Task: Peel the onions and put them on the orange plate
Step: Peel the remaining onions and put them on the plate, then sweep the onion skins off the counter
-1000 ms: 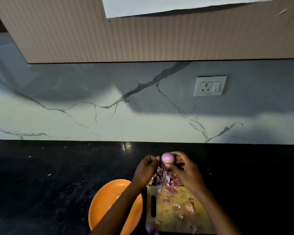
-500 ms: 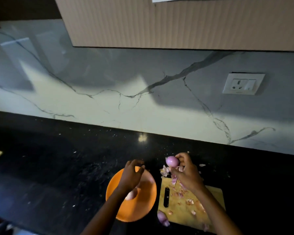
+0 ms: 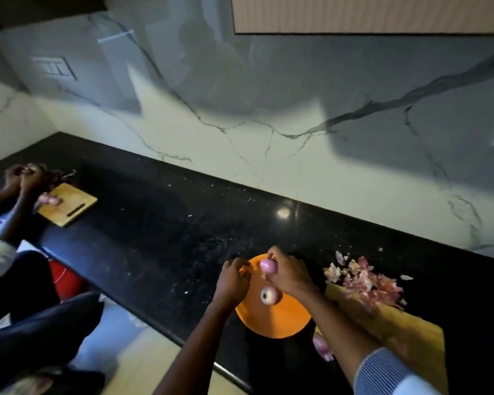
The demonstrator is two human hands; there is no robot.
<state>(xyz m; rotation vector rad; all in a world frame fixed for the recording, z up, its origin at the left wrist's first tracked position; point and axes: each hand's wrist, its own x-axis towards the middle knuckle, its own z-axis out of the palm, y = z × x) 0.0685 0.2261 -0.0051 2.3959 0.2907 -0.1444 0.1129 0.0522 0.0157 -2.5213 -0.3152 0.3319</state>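
My right hand [image 3: 287, 273] holds a peeled pink onion [image 3: 267, 266] in its fingertips, above the far edge of the orange plate [image 3: 280, 322]. A second peeled onion [image 3: 268, 295] lies on the plate just below it. My left hand [image 3: 232, 280] hovers beside the plate's left rim with fingers curled, holding nothing that I can see. To the right, a heap of onion skins [image 3: 365, 280] sits at the far end of the wooden cutting board [image 3: 405, 332]. An unpeeled onion [image 3: 321, 347] lies on the counter between plate and board.
A black stone counter [image 3: 169, 223] runs under a marble wall. At the far left another person's hands [image 3: 26, 178] work over a second wooden board [image 3: 67, 206]. A red object [image 3: 64, 276] stands on the floor below the counter edge.
The view has swung left. My right hand carried the peeled onion from over the board to over the plate. My left hand stays near the plate's left rim.
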